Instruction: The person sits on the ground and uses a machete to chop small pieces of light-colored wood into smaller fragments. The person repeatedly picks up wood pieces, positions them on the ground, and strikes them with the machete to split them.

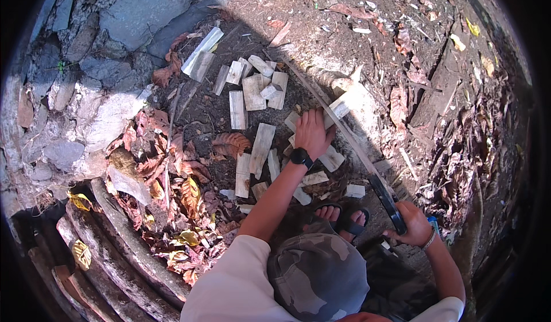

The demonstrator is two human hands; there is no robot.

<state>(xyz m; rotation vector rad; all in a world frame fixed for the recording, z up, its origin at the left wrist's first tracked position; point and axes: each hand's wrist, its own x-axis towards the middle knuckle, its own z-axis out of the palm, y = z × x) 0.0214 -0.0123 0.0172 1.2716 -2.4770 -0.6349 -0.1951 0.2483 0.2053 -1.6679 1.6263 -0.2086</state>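
Note:
My left hand point(311, 135), with a black watch on its wrist, is low over the split firewood. Its thumb and forefinger close on the near end of a pale wood block point(338, 109); the palm hides part of the grip. My right hand point(412, 224), wearing a bracelet, is wrapped round the black handle of a machete point(385, 202). The long, narrow blade slants up and left across the ground, passing just right of my left hand and close over the block. More split wood pieces point(263, 144) lie left of and below my left hand.
A cluster of short wood pieces point(254, 92) lies farther off, beside dry leaves point(232, 144). Large stones point(146, 12) border the far left. Round logs point(115, 259) lie at the lower left. My sandalled feet point(354, 223) are close below the wood.

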